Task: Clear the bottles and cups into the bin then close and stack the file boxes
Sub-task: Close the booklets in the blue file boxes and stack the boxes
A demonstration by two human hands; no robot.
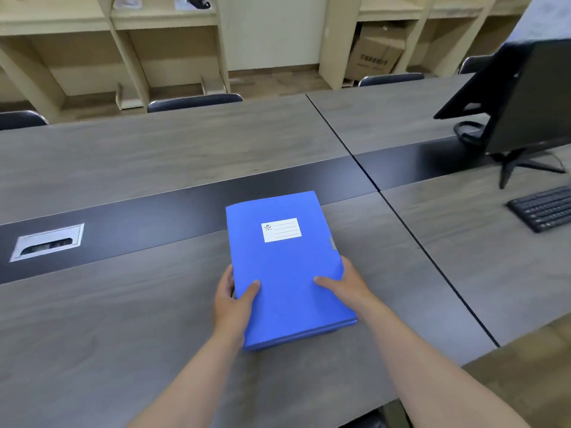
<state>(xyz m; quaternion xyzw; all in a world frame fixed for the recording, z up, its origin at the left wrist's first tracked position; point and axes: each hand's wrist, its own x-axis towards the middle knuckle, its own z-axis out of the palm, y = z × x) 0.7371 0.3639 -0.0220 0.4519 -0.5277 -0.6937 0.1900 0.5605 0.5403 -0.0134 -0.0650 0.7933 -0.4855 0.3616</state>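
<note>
Blue file box [287, 267], shut, label up, lies flat near middle of worktop [123, 319], w/ a second edge showing under its near end, so prob. a stack already. Left hand [233, 299] and right hand [347, 284] grip its sides, thumbs on top. No bottles/cups in sight; looks like the stacking step. Next: square edges, let go. Monitor [525, 97], keyboard [543, 208] well apart to the right.

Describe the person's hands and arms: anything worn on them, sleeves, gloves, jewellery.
Both the left hand and right hand are bare, without gloves. No rings, watch or bracelets show. The forearms are uncovered to the frame's bottom edge; no sleeve is in view.
</note>
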